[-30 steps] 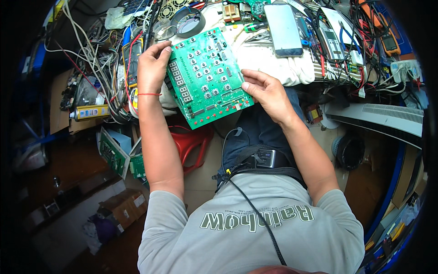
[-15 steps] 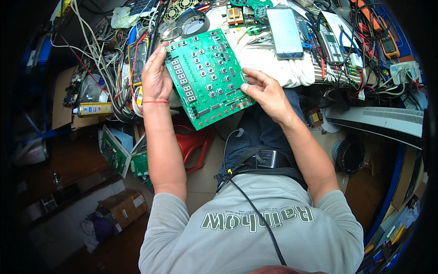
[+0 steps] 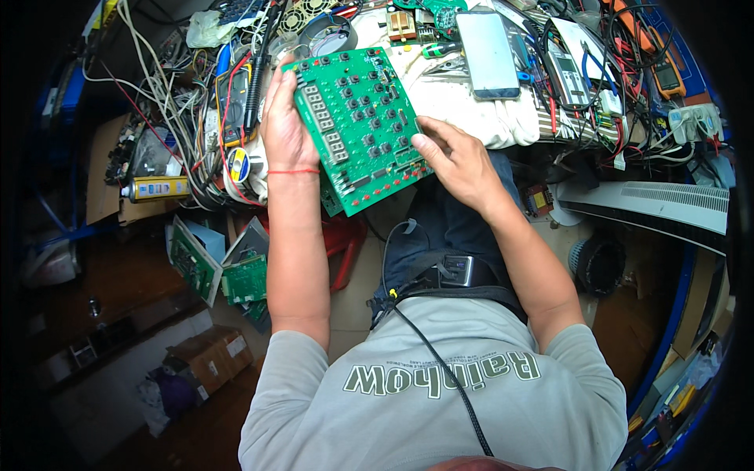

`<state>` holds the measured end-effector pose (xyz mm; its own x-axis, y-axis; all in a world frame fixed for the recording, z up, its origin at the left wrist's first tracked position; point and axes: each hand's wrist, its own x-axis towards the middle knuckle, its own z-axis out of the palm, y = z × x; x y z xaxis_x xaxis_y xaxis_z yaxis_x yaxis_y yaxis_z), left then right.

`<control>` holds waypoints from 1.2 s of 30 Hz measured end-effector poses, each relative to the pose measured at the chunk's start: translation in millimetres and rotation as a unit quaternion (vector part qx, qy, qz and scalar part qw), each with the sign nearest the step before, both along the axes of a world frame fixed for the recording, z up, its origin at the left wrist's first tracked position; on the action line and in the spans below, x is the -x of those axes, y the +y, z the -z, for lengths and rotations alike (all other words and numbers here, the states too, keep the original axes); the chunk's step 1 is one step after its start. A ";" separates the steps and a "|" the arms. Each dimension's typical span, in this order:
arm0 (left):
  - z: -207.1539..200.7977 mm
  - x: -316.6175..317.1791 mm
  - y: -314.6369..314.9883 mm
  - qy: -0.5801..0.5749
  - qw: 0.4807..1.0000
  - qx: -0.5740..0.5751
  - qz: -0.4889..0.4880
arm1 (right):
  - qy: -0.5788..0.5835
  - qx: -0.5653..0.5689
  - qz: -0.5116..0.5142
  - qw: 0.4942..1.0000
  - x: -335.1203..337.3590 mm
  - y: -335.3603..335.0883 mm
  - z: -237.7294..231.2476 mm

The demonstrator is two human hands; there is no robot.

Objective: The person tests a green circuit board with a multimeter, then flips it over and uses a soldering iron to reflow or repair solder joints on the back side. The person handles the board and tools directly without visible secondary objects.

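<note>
holding a green circuit board (image 3: 357,125) tilted above the cluttered bench (image 3: 471,118), the left hand (image 3: 284,129) grips its left edge and the right hand (image 3: 455,161) pinches its lower right edge; inspection appears underway, with no tool yet applied to it.

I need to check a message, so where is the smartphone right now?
In the head view the smartphone lies face up on the white cloth at the top centre, just beyond the green circuit board and above the right hand.
</note>
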<state>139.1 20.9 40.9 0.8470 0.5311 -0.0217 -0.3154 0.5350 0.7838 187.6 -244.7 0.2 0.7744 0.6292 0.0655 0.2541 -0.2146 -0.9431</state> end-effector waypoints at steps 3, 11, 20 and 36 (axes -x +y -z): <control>-3.4 -17.1 -4.9 0.003 1.000 -0.002 -0.018 | -0.167 0.019 -0.040 0.985 5.3 -10.9 -18.0; -25.5 -71.9 -39.9 -0.024 0.994 -0.015 -0.105 | -0.330 -0.024 -0.057 0.942 11.7 -0.7 -32.4; -64.7 -59.6 -63.0 -0.060 0.990 -0.117 0.049 | -0.313 -0.127 0.048 0.940 13.9 -5.4 -18.8; 24.8 25.2 -94.7 0.151 0.641 -0.752 0.013 | -0.067 -0.117 0.087 0.987 4.9 -11.8 -17.8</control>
<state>113.9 -73.8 16.0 0.9339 0.1291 0.3334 -0.0341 -0.8961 0.4425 182.7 -256.5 18.0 0.8438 0.4428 0.3031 0.3591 -0.0463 -0.9321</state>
